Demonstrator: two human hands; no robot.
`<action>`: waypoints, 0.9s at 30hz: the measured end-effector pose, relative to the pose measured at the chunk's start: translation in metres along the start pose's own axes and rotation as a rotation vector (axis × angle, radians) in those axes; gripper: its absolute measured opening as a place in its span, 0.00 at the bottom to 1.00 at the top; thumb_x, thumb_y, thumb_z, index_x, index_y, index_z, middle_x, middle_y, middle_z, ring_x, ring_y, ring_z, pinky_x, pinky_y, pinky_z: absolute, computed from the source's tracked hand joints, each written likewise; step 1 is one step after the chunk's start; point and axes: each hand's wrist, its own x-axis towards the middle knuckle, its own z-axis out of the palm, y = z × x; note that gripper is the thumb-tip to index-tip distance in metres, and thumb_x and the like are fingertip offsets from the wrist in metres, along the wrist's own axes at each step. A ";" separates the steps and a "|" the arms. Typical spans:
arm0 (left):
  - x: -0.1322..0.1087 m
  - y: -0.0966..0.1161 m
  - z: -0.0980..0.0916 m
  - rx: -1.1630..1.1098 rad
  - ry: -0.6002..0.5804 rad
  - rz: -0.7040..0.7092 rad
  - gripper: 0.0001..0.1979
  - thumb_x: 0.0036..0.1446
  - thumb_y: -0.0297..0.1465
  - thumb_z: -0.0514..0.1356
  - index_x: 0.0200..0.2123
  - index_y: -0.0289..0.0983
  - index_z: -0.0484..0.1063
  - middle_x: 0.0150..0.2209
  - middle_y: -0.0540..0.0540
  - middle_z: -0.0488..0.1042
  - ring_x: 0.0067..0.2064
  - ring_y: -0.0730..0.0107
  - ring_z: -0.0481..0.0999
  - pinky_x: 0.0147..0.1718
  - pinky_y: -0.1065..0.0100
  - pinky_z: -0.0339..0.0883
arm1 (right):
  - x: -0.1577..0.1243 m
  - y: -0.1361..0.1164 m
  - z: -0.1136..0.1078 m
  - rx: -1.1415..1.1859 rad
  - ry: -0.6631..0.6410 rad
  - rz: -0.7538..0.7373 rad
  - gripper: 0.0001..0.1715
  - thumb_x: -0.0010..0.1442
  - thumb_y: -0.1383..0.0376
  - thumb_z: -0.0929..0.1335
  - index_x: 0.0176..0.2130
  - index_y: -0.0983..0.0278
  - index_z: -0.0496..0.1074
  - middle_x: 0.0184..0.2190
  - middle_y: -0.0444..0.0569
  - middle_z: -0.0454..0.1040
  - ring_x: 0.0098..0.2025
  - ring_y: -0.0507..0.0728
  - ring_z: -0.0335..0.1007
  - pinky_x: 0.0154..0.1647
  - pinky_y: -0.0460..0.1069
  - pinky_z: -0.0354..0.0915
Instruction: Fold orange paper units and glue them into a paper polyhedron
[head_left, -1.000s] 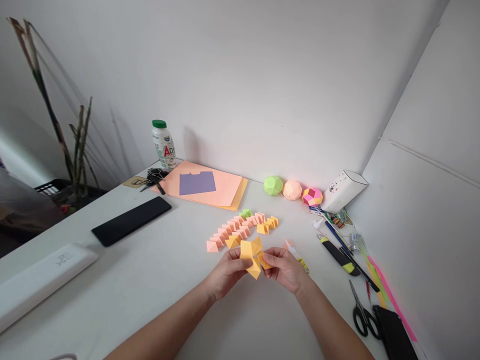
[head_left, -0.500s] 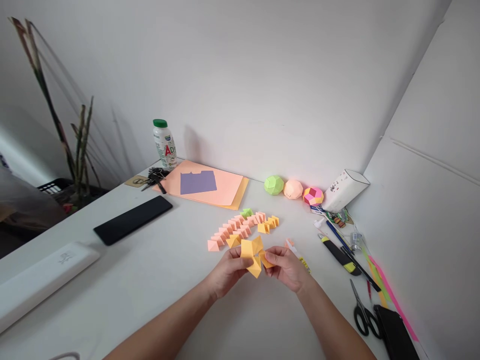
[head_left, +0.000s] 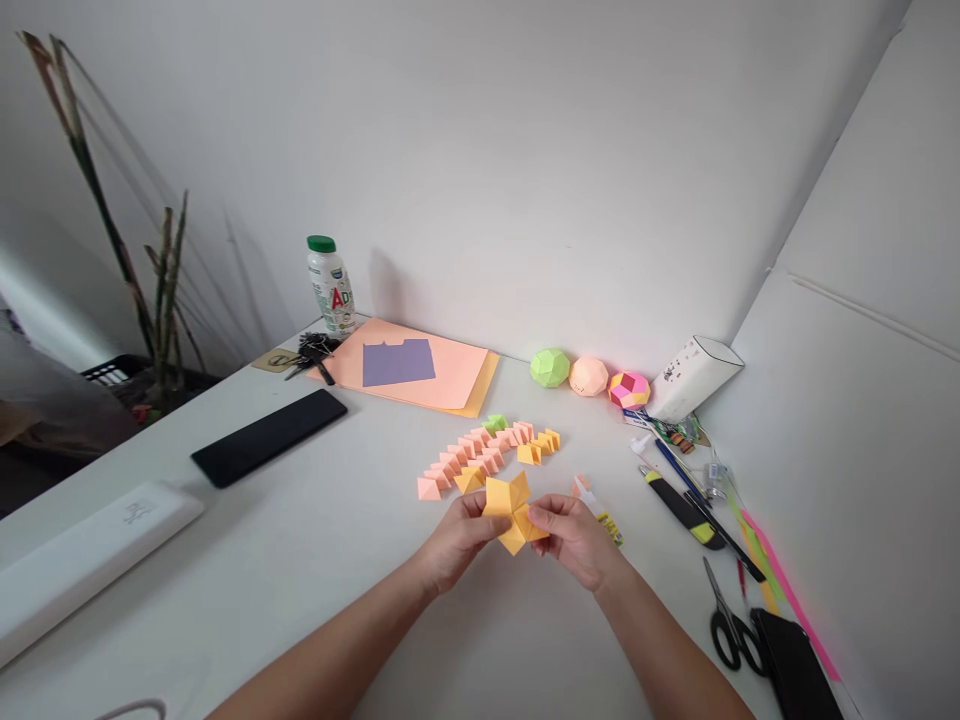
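Observation:
Between both hands is a yellow-orange folded paper piece [head_left: 501, 494], shaped like a star of several joined units. My left hand [head_left: 459, 540] pinches its left side, thumb on top. On the right side, my right hand [head_left: 574, 535] pinches one folded unit, which now sits against the others. Just beyond the hands lie rows of pink folded paper units [head_left: 454, 465], a green folded unit [head_left: 495, 424] and several loose yellow units [head_left: 529, 453]. A glue tube [head_left: 609, 525], partly hidden, lies beside my right hand.
Three paper balls, the nearest to the left green [head_left: 550, 368], stand by the wall. Right side: a box cutter [head_left: 679, 508], scissors [head_left: 731, 630], a phone [head_left: 795, 660]. Left: a dark flat slab [head_left: 270, 438], a white long device [head_left: 97, 560], a bottle [head_left: 331, 290] and paper sheets [head_left: 465, 375].
My right hand has brought its yellow unit leftward against the piece in my left hand, closing the gap between them. The view has shifted slightly.

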 end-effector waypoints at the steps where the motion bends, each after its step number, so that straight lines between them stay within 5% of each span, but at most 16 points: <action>1: 0.000 0.000 0.000 0.001 -0.002 0.002 0.10 0.51 0.26 0.57 0.37 0.32 0.75 0.29 0.42 0.77 0.36 0.60 0.75 0.39 0.62 0.63 | -0.001 0.000 0.001 -0.006 0.003 -0.003 0.11 0.48 0.60 0.74 0.25 0.66 0.74 0.21 0.45 0.72 0.21 0.49 0.61 0.25 0.47 0.55; 16: 0.000 -0.001 -0.001 0.010 0.046 -0.028 0.09 0.50 0.26 0.58 0.35 0.32 0.75 0.28 0.43 0.77 0.35 0.59 0.75 0.39 0.61 0.64 | -0.006 0.000 0.009 -0.081 0.067 -0.044 0.14 0.47 0.57 0.74 0.26 0.66 0.74 0.21 0.45 0.70 0.23 0.50 0.60 0.25 0.47 0.55; 27: -0.001 0.004 0.004 -0.017 -0.029 -0.013 0.09 0.52 0.28 0.58 0.36 0.31 0.75 0.30 0.41 0.77 0.36 0.58 0.75 0.40 0.60 0.63 | -0.005 0.000 0.010 -0.107 0.076 -0.060 0.15 0.48 0.56 0.73 0.26 0.67 0.73 0.21 0.45 0.71 0.23 0.50 0.62 0.24 0.47 0.56</action>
